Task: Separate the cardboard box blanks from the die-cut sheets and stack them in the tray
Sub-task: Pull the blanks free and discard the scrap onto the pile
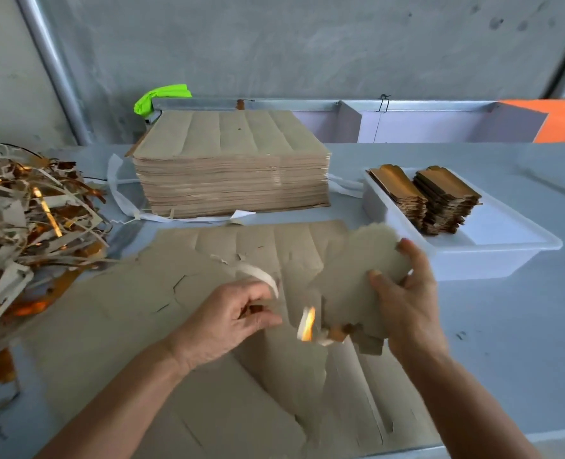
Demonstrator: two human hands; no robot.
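Note:
A grey-brown die-cut sheet (228, 326) lies flat on the table in front of me, torn in places. My right hand (406, 299) grips a separated box blank (350, 279) by its right edge, lifted above the sheet. My left hand (231, 316) pinches a thin white waste strip (264, 276) that curls upward. A small gold-faced scrap (307, 324) dangles between the two hands. The white tray (506, 256) at the right holds two stacks of gold-faced blanks (426, 200).
A tall stack of uncut sheets (231, 167) stands behind the work area. A heap of waste trimmings (29, 233) fills the left side. White partitions (440, 124) and an orange panel (562, 120) run along the back edge. A green cloth (161, 96) lies behind the stack.

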